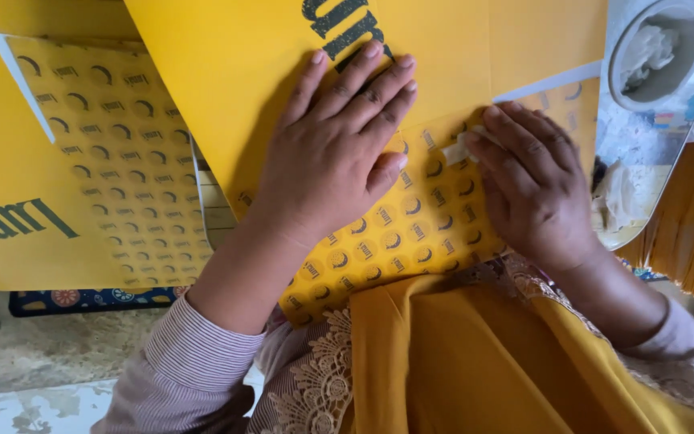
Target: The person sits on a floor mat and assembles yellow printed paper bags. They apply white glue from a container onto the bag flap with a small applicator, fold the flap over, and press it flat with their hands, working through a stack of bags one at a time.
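Observation:
My left hand (339, 145) lies flat, fingers spread, pressing down a large yellow paper sheet (234, 72) with black lettering. Under it lies a yellow strip (411, 233) printed with rows of small dark round marks. My right hand (532, 185) rests on that strip just right of the left hand, its fingertips pinching a small whitish scrap or pad (458, 149) against the paper's edge. Both wrists come from striped pale sleeves over a mustard garment with lace trim.
A similar yellow printed sheet (98, 161) lies at the left. At the upper right stands a white bowl (659, 50) with whitish paste on a messy board. A stack of yellow-orange paper edges (692, 225) sits at the right. Grey floor shows at the lower left.

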